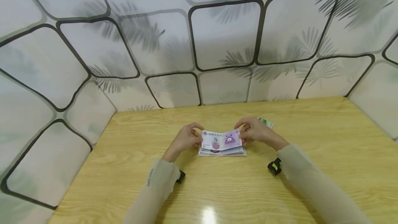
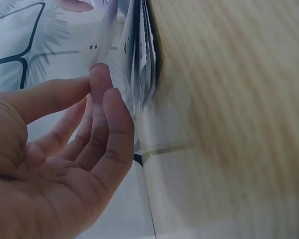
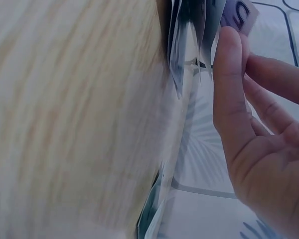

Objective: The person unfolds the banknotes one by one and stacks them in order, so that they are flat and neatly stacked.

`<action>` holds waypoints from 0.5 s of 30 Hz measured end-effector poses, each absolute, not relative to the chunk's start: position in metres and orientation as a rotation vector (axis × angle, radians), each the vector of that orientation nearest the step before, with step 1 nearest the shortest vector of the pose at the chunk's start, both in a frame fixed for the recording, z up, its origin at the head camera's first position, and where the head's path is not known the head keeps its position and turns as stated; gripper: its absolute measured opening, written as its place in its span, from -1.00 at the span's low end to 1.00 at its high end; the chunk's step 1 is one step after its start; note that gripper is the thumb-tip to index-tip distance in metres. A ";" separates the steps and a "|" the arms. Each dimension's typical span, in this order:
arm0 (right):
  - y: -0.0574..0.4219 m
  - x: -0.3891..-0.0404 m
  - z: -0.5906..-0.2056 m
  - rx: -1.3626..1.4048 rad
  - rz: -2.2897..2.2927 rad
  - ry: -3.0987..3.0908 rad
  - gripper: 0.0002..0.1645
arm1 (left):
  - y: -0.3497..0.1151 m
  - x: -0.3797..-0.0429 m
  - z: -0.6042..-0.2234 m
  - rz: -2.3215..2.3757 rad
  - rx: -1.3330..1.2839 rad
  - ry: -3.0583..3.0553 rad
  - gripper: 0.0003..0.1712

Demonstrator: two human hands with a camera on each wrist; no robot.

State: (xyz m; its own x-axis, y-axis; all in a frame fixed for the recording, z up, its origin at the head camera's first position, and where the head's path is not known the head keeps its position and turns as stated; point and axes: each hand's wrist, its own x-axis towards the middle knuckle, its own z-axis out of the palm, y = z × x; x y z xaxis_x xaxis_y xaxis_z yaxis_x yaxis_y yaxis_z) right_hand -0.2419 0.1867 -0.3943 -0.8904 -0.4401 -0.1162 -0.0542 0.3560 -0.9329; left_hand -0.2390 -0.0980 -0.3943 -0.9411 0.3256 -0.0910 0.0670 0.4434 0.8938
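A purple play banknote (image 1: 221, 140) with a 5 and cartoon pigs is held up by its two ends, one in each hand. My left hand (image 1: 186, 137) pinches its left end between thumb and fingers, which the left wrist view shows close up. At the opposite end my right hand (image 1: 255, 131) pinches a corner; in the right wrist view the printed 5 (image 3: 241, 16) shows beside the fingertips. Right below the held note lies a stack of banknotes (image 1: 222, 152), partly hidden by it. The stack's layered edges (image 2: 145, 55) stand out in the left wrist view.
Behind the right hand, green banknotes (image 1: 266, 123) lie on the wooden table (image 1: 130, 168), mostly hidden. Black wrist devices (image 1: 275, 166) hang under both sleeves. A patterned wall covering (image 1: 224, 40) rises behind the table's far edge.
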 end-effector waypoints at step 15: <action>0.185 -0.241 -0.396 -0.408 -1.444 2.301 -0.64 | -0.099 -0.239 -0.391 1.388 0.323 2.460 -0.60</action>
State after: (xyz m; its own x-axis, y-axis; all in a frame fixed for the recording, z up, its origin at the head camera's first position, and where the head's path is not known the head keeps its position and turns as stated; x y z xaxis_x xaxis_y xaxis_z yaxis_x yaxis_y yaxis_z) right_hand -0.2413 0.1852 -0.3955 -0.8809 -0.4410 -0.1718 -0.0371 0.4263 -0.9038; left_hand -0.2385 -0.0993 -0.3906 -0.9306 0.3360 -0.1456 0.0491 0.5085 0.8597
